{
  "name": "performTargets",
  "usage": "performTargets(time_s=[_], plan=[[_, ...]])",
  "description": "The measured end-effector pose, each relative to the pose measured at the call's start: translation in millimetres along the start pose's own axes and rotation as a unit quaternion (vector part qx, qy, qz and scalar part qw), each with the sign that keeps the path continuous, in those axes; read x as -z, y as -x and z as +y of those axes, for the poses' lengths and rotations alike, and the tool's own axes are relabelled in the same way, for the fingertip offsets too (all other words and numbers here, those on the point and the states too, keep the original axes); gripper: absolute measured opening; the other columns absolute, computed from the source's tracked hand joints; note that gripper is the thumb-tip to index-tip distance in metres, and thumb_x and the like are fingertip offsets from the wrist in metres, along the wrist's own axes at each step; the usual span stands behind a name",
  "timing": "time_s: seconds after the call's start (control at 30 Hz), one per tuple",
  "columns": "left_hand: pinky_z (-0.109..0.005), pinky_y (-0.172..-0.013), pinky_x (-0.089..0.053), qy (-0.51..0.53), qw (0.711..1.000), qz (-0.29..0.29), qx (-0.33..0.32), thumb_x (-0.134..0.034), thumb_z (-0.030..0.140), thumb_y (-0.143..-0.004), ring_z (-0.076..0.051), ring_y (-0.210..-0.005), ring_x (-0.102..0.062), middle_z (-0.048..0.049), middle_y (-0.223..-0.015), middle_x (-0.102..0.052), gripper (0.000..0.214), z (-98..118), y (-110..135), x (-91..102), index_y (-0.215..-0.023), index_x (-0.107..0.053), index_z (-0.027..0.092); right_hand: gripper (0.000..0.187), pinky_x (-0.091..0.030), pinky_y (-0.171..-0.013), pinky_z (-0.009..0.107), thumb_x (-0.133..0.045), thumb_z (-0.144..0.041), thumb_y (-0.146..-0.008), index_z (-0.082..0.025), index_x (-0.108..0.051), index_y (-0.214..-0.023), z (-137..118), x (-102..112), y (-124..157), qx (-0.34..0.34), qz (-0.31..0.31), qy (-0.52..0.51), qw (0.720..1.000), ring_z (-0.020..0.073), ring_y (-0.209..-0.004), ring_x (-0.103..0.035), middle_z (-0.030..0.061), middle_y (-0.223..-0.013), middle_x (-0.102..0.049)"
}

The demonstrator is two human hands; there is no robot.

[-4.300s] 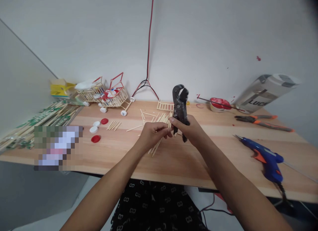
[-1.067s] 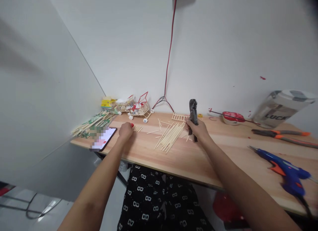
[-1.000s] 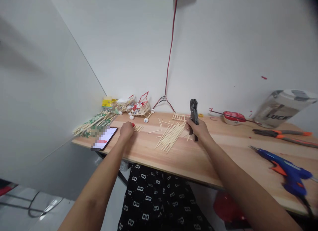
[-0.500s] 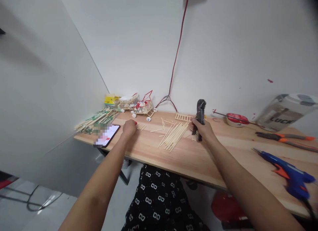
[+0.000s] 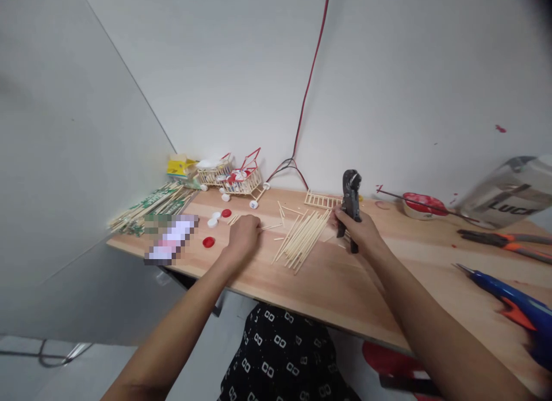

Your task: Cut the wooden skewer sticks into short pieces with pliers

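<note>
My right hand (image 5: pixel 361 233) grips the handles of a dark metal cutter (image 5: pixel 350 199), held upright with its jaws pointing up, just right of a fanned bundle of thin wooden sticks (image 5: pixel 304 240) on the wooden table (image 5: pixel 345 280). My left hand (image 5: pixel 244 239) rests knuckles up on the table, fingers curled over a few short cut sticks (image 5: pixel 235 219); whether it holds any is hidden. Red and white bottle caps (image 5: pixel 214 223) lie just left of it.
A phone (image 5: pixel 170 246) lies near the left edge beside long packed sticks (image 5: pixel 146 208). Small stick carts (image 5: pixel 235 180) and a yellow box (image 5: pixel 181 166) stand at the back. A stick ladder piece (image 5: pixel 321 201), red dish (image 5: pixel 420 204), pliers (image 5: pixel 504 241) and blue glue gun (image 5: pixel 515 306) are at the right.
My left hand has slid right, from the bottle caps to the short sticks nearer the bundle, uncovering the caps. My right hand keeps the cutter upright. The view has shifted slightly.
</note>
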State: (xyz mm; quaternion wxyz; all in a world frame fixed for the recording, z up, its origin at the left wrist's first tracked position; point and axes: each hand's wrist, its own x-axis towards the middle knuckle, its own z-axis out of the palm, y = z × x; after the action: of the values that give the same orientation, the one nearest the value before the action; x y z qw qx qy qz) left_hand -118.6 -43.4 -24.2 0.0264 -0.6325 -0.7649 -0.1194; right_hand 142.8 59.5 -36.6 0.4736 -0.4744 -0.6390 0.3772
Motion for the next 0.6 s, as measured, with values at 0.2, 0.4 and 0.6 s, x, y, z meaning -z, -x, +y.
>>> performTargets(time_s=[0.2,0.4,0.6], plan=[[-0.03,-0.069,-0.038,0.021,0.999,0.025,-0.001,-0.047,0.013,-0.081,-0.021,-0.082,-0.056,-0.01,-0.086,-0.062,0.012,-4.7,3.3,-2.1,-0.075,-0.057,0.016,0.036,-0.044,-0.059,0.029,-0.062,-0.052,-0.073,-0.017,-0.063,-0.081,-5.8,0.7,4.1,-0.016,-0.022,0.004,1.0,0.0161,-0.062,-0.053,0.0025,-0.065,-0.059],[-0.023,-0.056,-0.039,0.445,0.892,-0.08,0.023,-0.056,0.025,-0.079,-0.014,-0.064,-0.059,-0.0044,-0.07,-0.064,0.012,18.5,-5.8,12.0,-0.073,-0.053,0.015,0.046,-0.045,-0.054,0.028,-0.063,-0.053,-0.074,-0.012,-0.065,-0.095,-18.4,-10.2,17.7,-0.017,-0.072,-0.128,0.989,0.0152,-0.061,-0.052,0.0024,-0.067,-0.054],[-0.019,-0.052,-0.039,0.664,0.718,-0.208,-0.031,-0.067,0.041,-0.072,-0.017,-0.066,-0.068,-0.0102,-0.078,-0.071,0.033,75.2,-17.9,11.7,-0.08,-0.047,0.015,0.041,-0.043,-0.056,0.027,-0.062,-0.051,-0.076,-0.014,-0.062,-0.095,-41.4,-14.6,24.9,0.017,-0.073,-0.085,0.993,0.0144,-0.062,-0.051,0.0006,-0.067,-0.054]])
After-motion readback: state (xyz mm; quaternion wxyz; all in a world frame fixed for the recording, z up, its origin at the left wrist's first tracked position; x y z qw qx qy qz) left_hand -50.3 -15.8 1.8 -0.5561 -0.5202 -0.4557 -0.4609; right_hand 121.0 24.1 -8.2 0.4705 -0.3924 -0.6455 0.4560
